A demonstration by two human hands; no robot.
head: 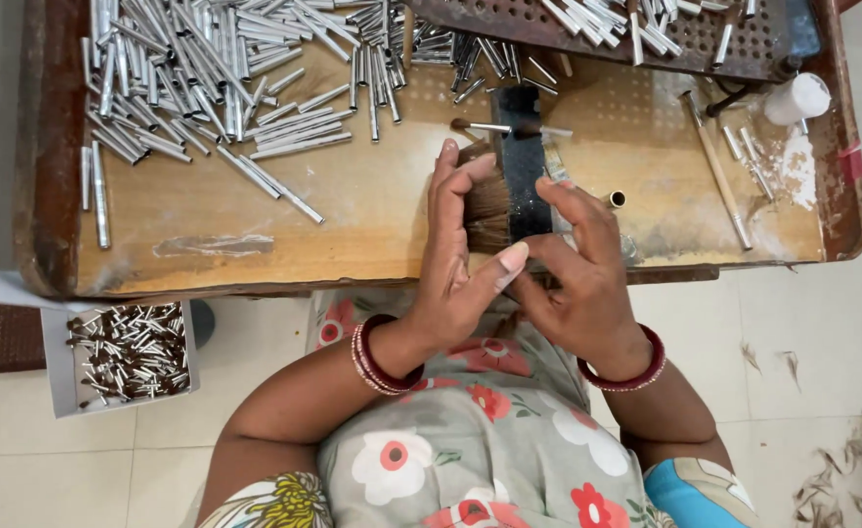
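Your left hand [455, 259] is cupped around a tuft of brown bristles [487, 210], fingers stretched long over its far side and thumb angled across to the right, so the fibres sit loosely clamped against the black upright block [522, 156] at the middle of the desk [353, 210]. Your right hand [577, 269] curls in from the block's other side, fingers bent and closed toward the tuft's base; exactly what it pinches I cannot tell. The bristles look coarse, dry and fanned. To the block's left lies a big heap of thin, shiny metal tubes [206, 68], smooth and cylindrical, strewn every way over worn, pale wood. Behind the block stands a rusty perforated tray [744, 49] with more tubes. Right of the block rest a slim wooden stick [716, 176] and a white round container [795, 98] amid white powder. Down on the floor, left of the block and below the desk edge, an open grey cardboard box [123, 357] holds short dark-tipped tubes.
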